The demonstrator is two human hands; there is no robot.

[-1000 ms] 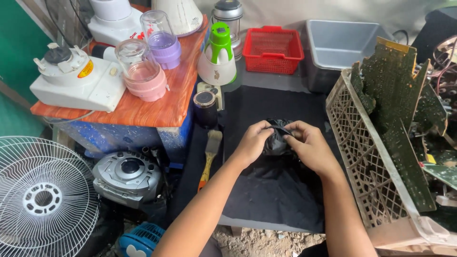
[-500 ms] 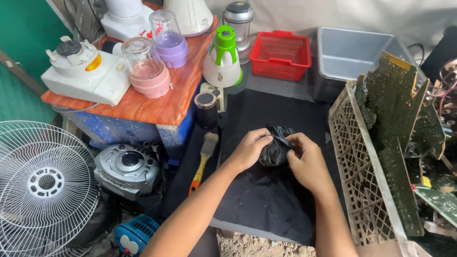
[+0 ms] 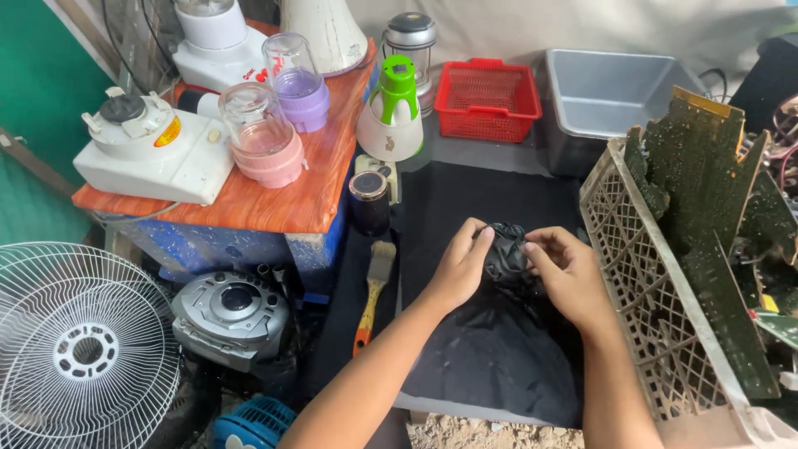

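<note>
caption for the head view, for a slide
Both hands grip a crumpled black bag over a dark mat.

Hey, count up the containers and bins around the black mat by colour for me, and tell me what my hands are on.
Red basket: 1
Grey tub: 1
Cream lattice crate: 1
Total: 3
Left hand and right hand both grip a crumpled black part over the black mat.

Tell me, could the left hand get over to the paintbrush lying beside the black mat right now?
Probably yes. The paintbrush lies just left of the left hand with nothing between them, but that hand and the right hand both hold the black crumpled thing, so it must let go first.
</note>
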